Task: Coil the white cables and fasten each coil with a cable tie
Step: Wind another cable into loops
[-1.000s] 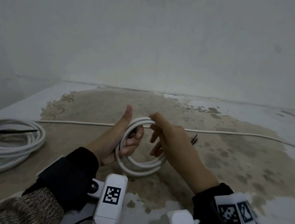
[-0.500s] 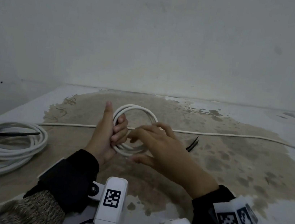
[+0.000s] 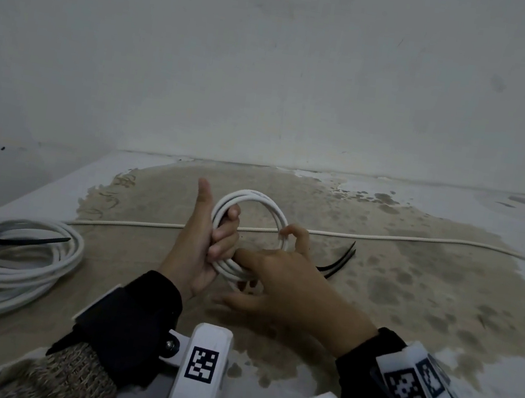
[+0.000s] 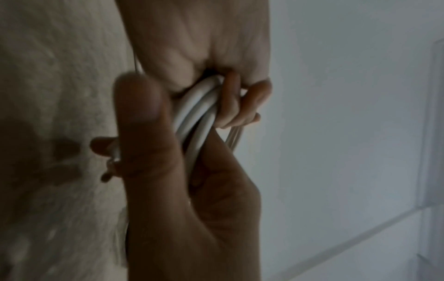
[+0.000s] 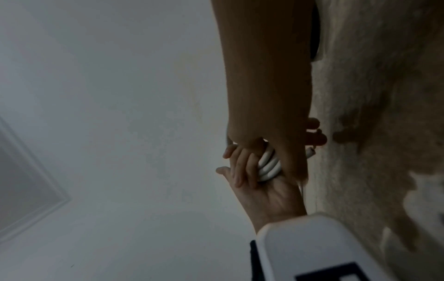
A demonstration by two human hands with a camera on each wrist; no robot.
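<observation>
A small white cable coil [image 3: 254, 197] stands upright above the stained floor. My left hand [image 3: 217, 223] grips its left side, fingers curled round the strands and thumb pointing up. My right hand [image 3: 263, 246] holds its lower right side, index finger hooked over the strands by the cable's end and thumb against the bottom. In the left wrist view the strands [image 4: 199, 108] run between my thumb and curled fingers [image 4: 234, 106]. The right wrist view shows the coil [image 5: 269, 166] wedged between both hands. Two loose black cable ties [image 3: 340, 260] lie just right of the hands.
A larger white coil [image 3: 8, 267] fastened with a black cable tie [image 3: 13, 236] lies at the left. A long white cable [image 3: 384, 236] runs straight across the floor behind the hands. A wall rises close behind.
The small coil has risen and now stands upright. My right hand slid from the coil's front down to its lower right side. My left hand kept its grip.
</observation>
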